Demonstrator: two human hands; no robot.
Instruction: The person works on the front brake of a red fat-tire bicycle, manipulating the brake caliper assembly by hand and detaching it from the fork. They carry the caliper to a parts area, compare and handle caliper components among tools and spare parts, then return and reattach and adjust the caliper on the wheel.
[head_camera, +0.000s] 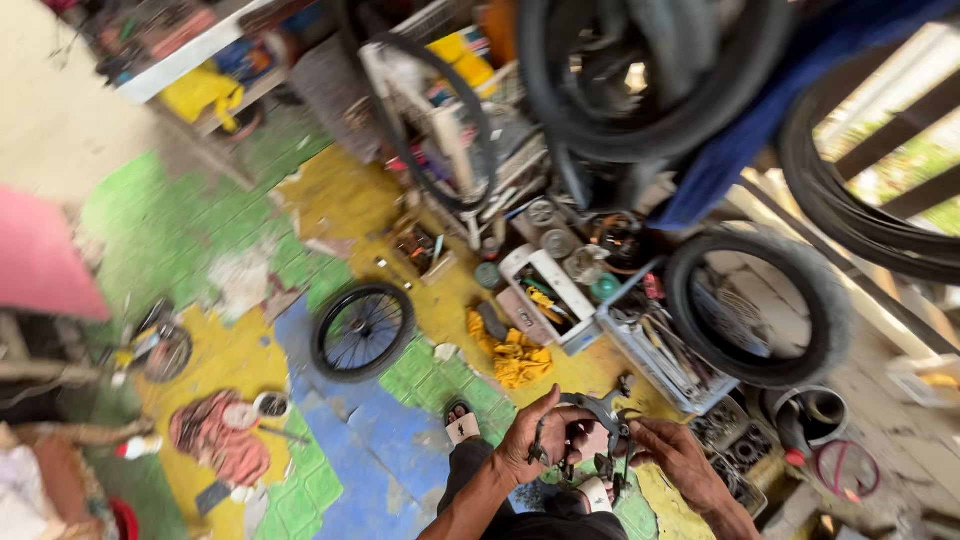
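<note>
Metal bike part (600, 425), dark and greasy, sits between the person's two hands, low in the middle of the view, just above their lap. It looks like a curved arm with small pieces hanging from it, maybe a brake or gear piece, but I cannot tell for sure.

The left hand (535, 440) wraps around its left side. Those fingers (548, 408) are curled and pressed close together on the metal. The right hand (680, 455) holds the other side, with its fingers bent in and pinching the right end of the part.

I think the part is hard and stiff. It would not bend or squash. It looks small enough to be fairly light, yet still weighty for its size, since it is metal. The grease could make it slippery, and the little pieces might swing or pinch a finger. The thick curved arm looks like the best place to hold it, one hand on each end.

Around them the painted floor (330, 210) is green, yellow and blue. A small spoked wheel (362, 330) lies flat, well away to the left. A yellow rag (515, 358) lies near, just above the hands. A white tray of tools (650, 350) stands beside a black tyre (750, 305). One sandal (462, 424) shows just left of the left hand.
</note>
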